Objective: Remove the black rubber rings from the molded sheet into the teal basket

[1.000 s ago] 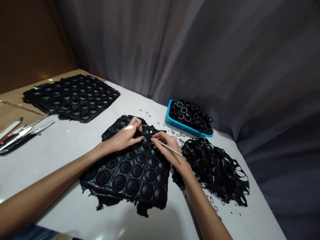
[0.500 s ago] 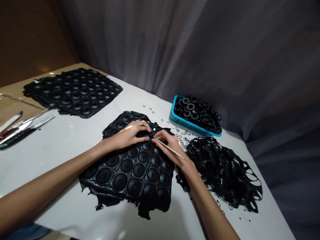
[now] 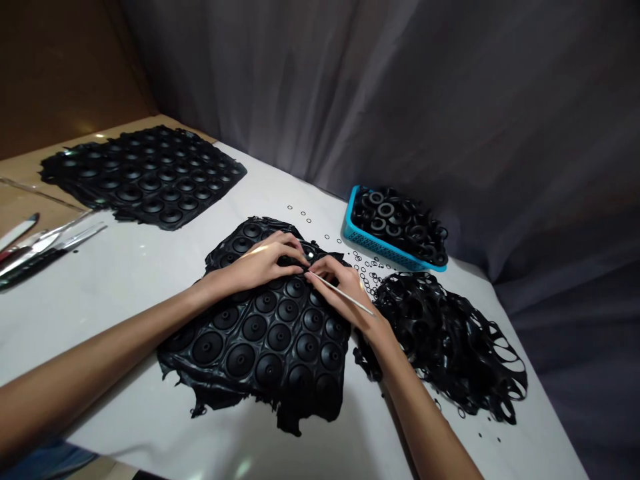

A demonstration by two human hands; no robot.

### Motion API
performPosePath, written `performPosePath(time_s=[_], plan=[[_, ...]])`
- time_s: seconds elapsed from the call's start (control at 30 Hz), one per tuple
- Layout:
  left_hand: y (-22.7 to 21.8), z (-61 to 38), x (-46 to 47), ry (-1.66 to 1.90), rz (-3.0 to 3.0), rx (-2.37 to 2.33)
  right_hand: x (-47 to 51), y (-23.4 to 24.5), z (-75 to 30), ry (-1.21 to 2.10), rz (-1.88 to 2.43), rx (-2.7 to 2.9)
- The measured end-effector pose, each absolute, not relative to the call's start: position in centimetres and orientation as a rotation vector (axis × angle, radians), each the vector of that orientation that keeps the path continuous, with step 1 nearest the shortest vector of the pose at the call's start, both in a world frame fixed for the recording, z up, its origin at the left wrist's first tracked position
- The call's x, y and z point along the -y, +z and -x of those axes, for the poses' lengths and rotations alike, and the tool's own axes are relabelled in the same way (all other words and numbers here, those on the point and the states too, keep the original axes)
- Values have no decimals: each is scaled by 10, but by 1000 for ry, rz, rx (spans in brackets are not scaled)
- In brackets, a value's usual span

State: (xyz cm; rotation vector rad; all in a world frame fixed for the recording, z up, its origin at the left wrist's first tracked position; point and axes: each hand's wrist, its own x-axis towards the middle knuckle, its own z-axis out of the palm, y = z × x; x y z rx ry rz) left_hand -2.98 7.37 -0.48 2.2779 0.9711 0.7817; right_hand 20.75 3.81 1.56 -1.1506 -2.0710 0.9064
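A black rubber sheet moulded with rows of round discs lies on the white table. My left hand rests over its far part, thumb and fingers drawn together on the rubber by a disc. Close beside those fingertips, my right hand pinches a thin white stick. The stick's near end lies across the hand, while its tip meets the rubber between both hands. Exactly what the tip touches is hidden by the fingers.
A second moulded sheet lies far left, near knives and tweezers-like tools. Behind my right hand stands a blue basket of black rubber rings. Holed rubber scrap is heaped at right, with small thin rings scattered nearby.
Both hands stay at nearly the same place on the sheet. My left fingertips have shifted slightly right, closer to the stick's tip. The camera view has moved a little.
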Motion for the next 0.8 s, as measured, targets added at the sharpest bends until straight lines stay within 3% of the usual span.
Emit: performPosePath(time_s=[0.27,0.8], plan=[[-3,29,-80,755,-2161,-1009,-42,9,-218,967,1195,1646],[10,15,-67,730,-2477,-1081,-46,15,-226,824,1094,2052]])
